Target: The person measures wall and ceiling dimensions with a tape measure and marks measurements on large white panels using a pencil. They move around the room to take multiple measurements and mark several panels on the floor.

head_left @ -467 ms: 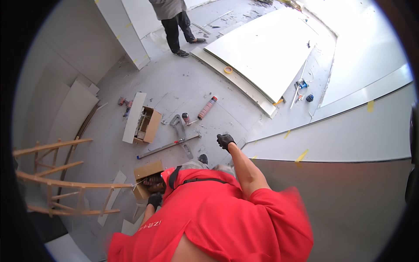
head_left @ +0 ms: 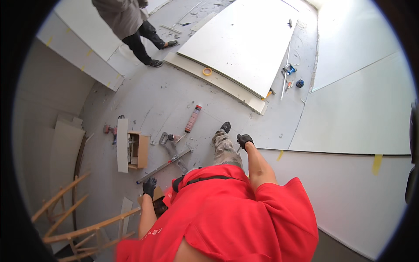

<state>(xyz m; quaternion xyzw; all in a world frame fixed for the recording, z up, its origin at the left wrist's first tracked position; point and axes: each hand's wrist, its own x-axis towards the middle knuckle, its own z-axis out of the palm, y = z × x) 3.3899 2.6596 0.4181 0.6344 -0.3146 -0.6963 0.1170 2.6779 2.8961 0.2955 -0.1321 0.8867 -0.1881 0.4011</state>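
Note:
My right hand [head_left: 245,140], in a black glove, is closed in a fist in front of my right hip. A thin light piece shows just below the fist, too small to name. My left hand [head_left: 149,187], also black-gloved, hangs out to the left with its fingers loosely stretched and nothing visible in them. Beside it stands an open cardboard box [head_left: 159,195], partly hidden by my red shirt. Just ahead of that hand a long metal level [head_left: 162,167] lies on the floor, across a grey bracket-shaped tool [head_left: 167,144]. Past these lie a sealant tube [head_left: 193,118] and a short dark canister [head_left: 172,137].
White panels [head_left: 235,48] lie stacked ahead, with a yellow tape roll [head_left: 207,71] on them. A cardboard box [head_left: 142,150], a red drill [head_left: 109,129] and a wooden ladder [head_left: 89,230] are on the left. A co-worker [head_left: 126,26] stands far left. Panels [head_left: 358,105] stand along the right.
My view has turned and I have stepped forward, one leg now showing ahead. My left hand has moved forward, away from the near box. The co-worker now appears farther left.

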